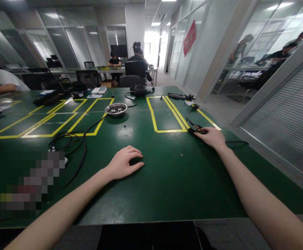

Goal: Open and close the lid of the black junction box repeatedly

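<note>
My left hand [125, 162] rests on the green table [151, 194], thumb and fingers apart and nothing between them. Farther out on the right, my right hand [214, 137] has its fingers on a small dark device [198, 129] with coloured bits on top. What exactly the device is, I cannot make out. A black cable [189, 119] runs from near it toward a dark plug-like piece [194, 106] behind, and another black cable [237, 141] shows to the right of my wrist. The fingertips of my right hand are partly hidden behind the hand.
A round metal bowl [116, 109] with small metal parts stands mid-table. Yellow tape [171, 131] marks rectangles. A black pouch-like item [138, 91] and a folded black tripod-like item [180, 96] lie at the far edge. Coiled cable [65, 139] and a blurred-out item [34, 182] lie left.
</note>
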Tool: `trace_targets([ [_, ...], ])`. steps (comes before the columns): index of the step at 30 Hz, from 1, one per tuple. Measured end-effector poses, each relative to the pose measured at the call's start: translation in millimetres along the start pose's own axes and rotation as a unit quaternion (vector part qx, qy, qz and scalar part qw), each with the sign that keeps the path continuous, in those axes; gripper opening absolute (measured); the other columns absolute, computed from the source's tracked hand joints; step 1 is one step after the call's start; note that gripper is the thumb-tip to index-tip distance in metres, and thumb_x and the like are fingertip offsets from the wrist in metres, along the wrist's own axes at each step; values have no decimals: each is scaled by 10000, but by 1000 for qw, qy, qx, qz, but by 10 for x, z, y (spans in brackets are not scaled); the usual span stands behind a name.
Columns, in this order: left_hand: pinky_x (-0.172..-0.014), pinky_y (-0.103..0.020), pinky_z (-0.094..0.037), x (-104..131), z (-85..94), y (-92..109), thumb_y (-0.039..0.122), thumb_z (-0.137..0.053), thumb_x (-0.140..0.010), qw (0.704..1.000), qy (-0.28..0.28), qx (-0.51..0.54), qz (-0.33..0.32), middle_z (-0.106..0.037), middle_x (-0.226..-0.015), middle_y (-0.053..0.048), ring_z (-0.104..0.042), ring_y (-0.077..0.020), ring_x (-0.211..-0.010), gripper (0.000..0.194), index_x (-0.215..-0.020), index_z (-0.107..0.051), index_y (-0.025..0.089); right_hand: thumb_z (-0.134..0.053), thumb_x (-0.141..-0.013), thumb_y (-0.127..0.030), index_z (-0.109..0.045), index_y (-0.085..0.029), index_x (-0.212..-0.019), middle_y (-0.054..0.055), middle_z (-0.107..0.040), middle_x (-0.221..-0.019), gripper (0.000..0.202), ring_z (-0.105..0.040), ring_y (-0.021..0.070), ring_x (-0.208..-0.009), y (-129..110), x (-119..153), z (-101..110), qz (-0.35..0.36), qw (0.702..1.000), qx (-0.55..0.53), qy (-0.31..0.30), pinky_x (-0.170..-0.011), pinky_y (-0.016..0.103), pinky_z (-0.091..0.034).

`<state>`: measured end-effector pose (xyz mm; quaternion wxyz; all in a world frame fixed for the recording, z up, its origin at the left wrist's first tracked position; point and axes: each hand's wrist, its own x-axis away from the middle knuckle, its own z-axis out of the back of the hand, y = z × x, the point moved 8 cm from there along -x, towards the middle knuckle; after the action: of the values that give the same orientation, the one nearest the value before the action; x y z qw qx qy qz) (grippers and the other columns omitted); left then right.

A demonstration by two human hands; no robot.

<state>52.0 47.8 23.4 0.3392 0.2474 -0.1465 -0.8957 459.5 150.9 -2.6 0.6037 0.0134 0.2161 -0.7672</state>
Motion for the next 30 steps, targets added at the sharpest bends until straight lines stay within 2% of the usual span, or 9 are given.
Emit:
trace_targets([
  [2, -982, -422, -554, -1, -16, -9, 352, -687, -958, 1000, -1, 1, 3, -766, -1139, -73, -687, -248, -1085, 202, -1088, -739, 206, -713, -822, -574, -811, -197, -1037, 131, -774, -1019, 445, -718, 347, -948, -362, 122, -65, 27, 999, -5, -47, -651, 355, -518],
  [6, -1006, -441, -547, 2, -28, -14, 371, -713, -937, 1000, 5, 10, 17, -742, -1207, -93, -676, -264, -1125, 319, -1211, -702, 208, -744, -847, -460, -797, -180, -1037, 107, -752, -1044, 342, -709, 287, -935, -1334, 613, -166, 226, 961, -102, -119, -756, 353, -536],
  [9, -1039, -447, -532, 6, 23, 48, 382, -751, -899, 999, 31, 16, -2, -668, -1343, -128, -633, -283, -1213, 448, -1306, -663, 218, -776, -849, -395, -780, -184, -997, 71, -721, -991, 258, -693, 218, -846, -1930, 1173, -178, 386, 881, -193, -195, -750, 316, -532],
  [11, -991, -425, -540, 8, 39, 126, 412, -772, -877, 999, 28, 22, -35, -682, -1258, -131, -642, -276, -1150, 405, -1214, -700, 199, -821, -820, -365, -769, -188, -1022, 54, -708, -994, 273, -692, 200, -861, -2163, 1506, -154, 456, 821, -240, -246, -745, 290, -530],
  [13, -895, -378, -541, 10, 17, 194, 472, -789, -853, 998, 2, 27, -62, -705, -1044, -96, -655, -239, -984, 308, -958, -731, 189, -838, -811, -352, -760, -194, -1054, 51, -705, -1022, 301, -695, 198, -887, -2264, 1696, -123, 485, 792, -256, -269, -777, 292, -534],
  [16, -734, -305, -506, 10, -16, 238, 452, -728, -900, 996, -24, 41, -74, -681, -849, -61, -624, -190, -808, 286, -826, -686, 180, -833, -817, -353, -759, -204, -1089, 54, -703, -1060, 319, -697, 204, -910, -2280, 1762, -96, 493, 788, -248, -271, -809, 309, -543],
  [20, -654, -275, -465, 7, -40, 224, 409, -661, -921, 997, -27, 40, -63, -656, -776, -42, -604, -173, -743, 238, -835, -667, 186, -849, -784, -419, -745, -196, -1178, 95, -675, -1136, 465, -673, 256, -1007, -2242, 1692, -66, 495, 808, -215, -234, -877, 380, -559],
  [26, -665, -270, -474, 0, -13, 155, 381, -650, -926, 999, -4, 17, -46, -661, -802, -40, -624, -175, -763, 204, -899, -687, 182, -861, -725, -534, -609, -156, -1422, 169, -602, -1263, 833, -575, 337, -1132, -2206, 1640, -120, 485, 834, -184, -189, -1007, 543, -522],
  [30, -690, -269, -482, -6, -17, 117, 365, -658, -931, 999, 0, 19, -46, -673, -827, -42, -640, -176, -788, 195, -897, -691, 176, -854, -727, -556, -533, -144, -1493, 198, -557, -1352, 927, -518, 380, -1218, -2149, 1595, -181, 454, 858, -171, -171, -1071, 606, -470],
])
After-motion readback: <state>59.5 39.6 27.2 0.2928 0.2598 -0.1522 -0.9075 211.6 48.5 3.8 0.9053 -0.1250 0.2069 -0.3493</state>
